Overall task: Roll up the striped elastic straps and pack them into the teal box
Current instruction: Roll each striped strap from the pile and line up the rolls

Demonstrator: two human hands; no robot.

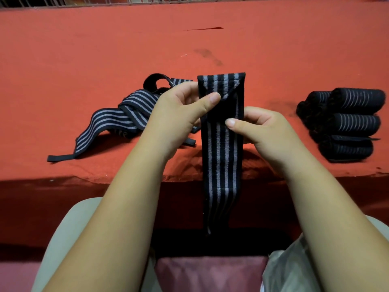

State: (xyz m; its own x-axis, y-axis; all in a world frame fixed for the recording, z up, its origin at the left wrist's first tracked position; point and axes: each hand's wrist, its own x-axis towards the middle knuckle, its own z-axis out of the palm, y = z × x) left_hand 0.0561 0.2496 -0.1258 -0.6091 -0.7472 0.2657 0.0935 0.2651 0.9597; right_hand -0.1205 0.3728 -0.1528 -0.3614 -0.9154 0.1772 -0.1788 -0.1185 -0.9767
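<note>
Your left hand [179, 110] pinching the striped strap [221, 144] near its folded top, your right hand [259, 131] gripping its other edge (tail hanging past the desk [84, 49] edge), loose straps [126, 114] left, rolled straps [347, 123] right.

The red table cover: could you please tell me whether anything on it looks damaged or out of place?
Yes. The red table cover has a dark slit-like mark near its far edge, possibly a tear, and a greyish smudge just nearer. The unrolled straps lie tangled on the left.
</note>
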